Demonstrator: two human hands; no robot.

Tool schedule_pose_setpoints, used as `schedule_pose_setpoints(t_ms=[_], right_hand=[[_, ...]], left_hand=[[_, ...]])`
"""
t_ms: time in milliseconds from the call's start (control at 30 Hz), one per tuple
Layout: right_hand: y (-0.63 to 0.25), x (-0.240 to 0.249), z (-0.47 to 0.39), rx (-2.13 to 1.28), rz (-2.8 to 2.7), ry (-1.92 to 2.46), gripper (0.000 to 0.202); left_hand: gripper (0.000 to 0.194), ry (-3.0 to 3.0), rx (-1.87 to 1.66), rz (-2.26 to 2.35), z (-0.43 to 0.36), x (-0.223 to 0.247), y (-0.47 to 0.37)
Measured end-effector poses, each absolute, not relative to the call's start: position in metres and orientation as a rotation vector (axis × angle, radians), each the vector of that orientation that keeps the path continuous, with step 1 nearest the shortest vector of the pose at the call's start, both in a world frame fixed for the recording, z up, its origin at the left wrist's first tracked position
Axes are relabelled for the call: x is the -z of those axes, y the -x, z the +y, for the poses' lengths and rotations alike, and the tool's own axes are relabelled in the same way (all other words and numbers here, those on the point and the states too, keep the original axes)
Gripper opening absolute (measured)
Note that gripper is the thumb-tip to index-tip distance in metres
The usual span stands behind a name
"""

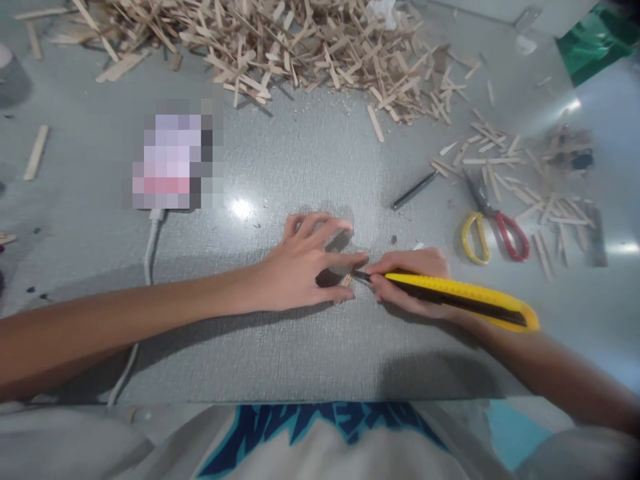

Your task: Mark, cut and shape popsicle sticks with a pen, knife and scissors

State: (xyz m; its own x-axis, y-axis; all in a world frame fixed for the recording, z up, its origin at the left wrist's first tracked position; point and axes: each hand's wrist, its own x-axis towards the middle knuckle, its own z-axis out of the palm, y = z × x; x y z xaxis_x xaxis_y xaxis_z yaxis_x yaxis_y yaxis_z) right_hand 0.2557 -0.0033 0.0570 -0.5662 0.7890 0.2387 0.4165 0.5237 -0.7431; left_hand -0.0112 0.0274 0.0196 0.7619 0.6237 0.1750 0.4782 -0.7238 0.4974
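My left hand [310, 263] lies low over the table with its other fingers spread. Its thumb and index finger hold down a short piece of wooden stick [346, 283], partly covered by the thumb. My right hand [413, 277] is closed around a yellow and black box cutter [460, 297]. The cutter's handle points back over the right wrist, and its blade end reaches the piece of stick between the left thumb and index finger. Whether the blade has cut into the wood cannot be made out.
A large heap of flat wooden sticks [320, 47] covers the back of the table. Scissors [487, 217] with yellow and red handles, a dark pen-like rod [415, 191] and scattered sticks [555, 207] lie at right. A blurred-out device with a white cable [150, 247] lies at left.
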Motion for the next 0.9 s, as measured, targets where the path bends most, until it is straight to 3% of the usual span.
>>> schedule_pose_setpoints(t_ms=[900], right_hand=[[-0.2563, -0.0483, -0.0051, -0.749, -2.238, 0.862, 0.012]], left_hand=[[0.055, -2.571, -0.479, 0.820, 0.0263, -0.0208, 0.0110]])
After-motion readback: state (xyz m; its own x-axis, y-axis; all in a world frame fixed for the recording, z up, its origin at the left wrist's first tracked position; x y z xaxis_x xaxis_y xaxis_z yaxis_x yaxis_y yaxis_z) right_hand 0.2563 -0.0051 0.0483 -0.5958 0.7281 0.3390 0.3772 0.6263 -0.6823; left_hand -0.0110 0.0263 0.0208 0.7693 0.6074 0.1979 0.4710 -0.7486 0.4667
